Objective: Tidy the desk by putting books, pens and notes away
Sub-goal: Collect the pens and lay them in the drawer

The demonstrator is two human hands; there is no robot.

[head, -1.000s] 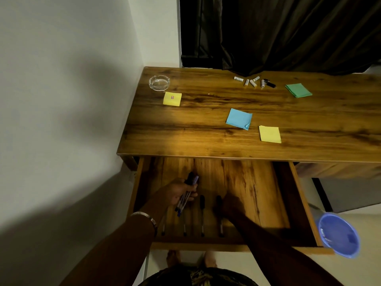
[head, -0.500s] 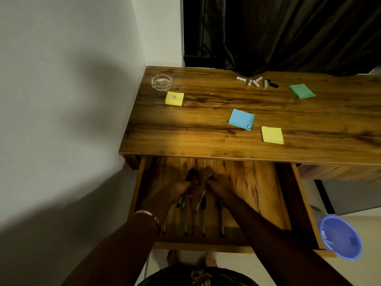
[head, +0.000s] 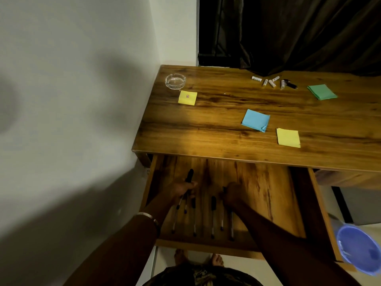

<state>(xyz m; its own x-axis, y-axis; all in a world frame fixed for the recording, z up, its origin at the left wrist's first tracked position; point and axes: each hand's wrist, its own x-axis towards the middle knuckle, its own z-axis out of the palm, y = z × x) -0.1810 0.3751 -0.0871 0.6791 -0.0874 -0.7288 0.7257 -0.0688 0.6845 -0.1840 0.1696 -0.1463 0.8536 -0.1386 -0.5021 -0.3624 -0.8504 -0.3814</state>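
At the far left corner of the desk (head: 206,129) we see a glass ashtray (head: 175,81), with a yellow note (head: 187,97) just beside it toward the front. Below, in the open drawer (head: 257,182), our left hand (head: 181,189) curls its fingers round a small bunch of pens (head: 186,188), their dark caps pointing to the back of the drawer. More pens (head: 213,215) lie in a row along the drawer's front edge, side by side. Our right hand (head: 232,193) rests just right of that row with fingers curled over one pen (head: 223,211); we cannot tell whether they pinch it. On the desk, a blue note (head: 255,120) lies mid-front, a second yellow note (head: 288,137) near the front edge, small batteries (head: 272,81) by the back edge and a green note (head: 321,91) to the right. A blue bowl (head: 358,248) sits lower right, off the desk.
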